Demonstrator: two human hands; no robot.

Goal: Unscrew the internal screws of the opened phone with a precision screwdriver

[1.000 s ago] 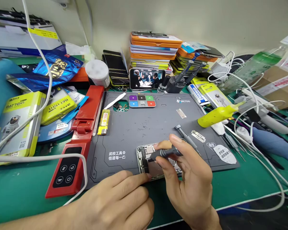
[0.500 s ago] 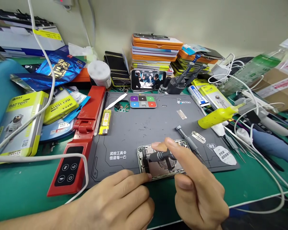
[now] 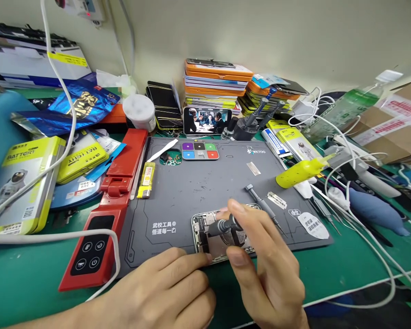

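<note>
An opened phone (image 3: 219,250) lies on the grey work mat, its inner parts exposed. My left hand (image 3: 173,285) steadies it at the near edge, index fingertip on the frame and the other fingers curled. A dark grey screwdriver (image 3: 222,226) stands tilted over the phone's left part, its tip hidden from this angle. My right hand (image 3: 267,265) holds it, index finger on its end and thumb alongside. A second screwdriver (image 3: 265,208) rests on the mat just right of the phone, with a razor blade (image 3: 276,200) beyond it.
On the grey mat (image 3: 198,183) are a yellow-wrapped strip (image 3: 146,180) and a coloured magnetic pad (image 3: 200,151). A red device (image 3: 92,246) borders it at left. A yellow bottle (image 3: 296,174) lies at right, near white cables (image 3: 373,228). A phone playing video (image 3: 207,121) stands behind.
My right thumb has moved up towards the screwdriver's end, and the right hand has shifted slightly left in view. The left hand stays at the phone's edge. The camera view has shifted a little.
</note>
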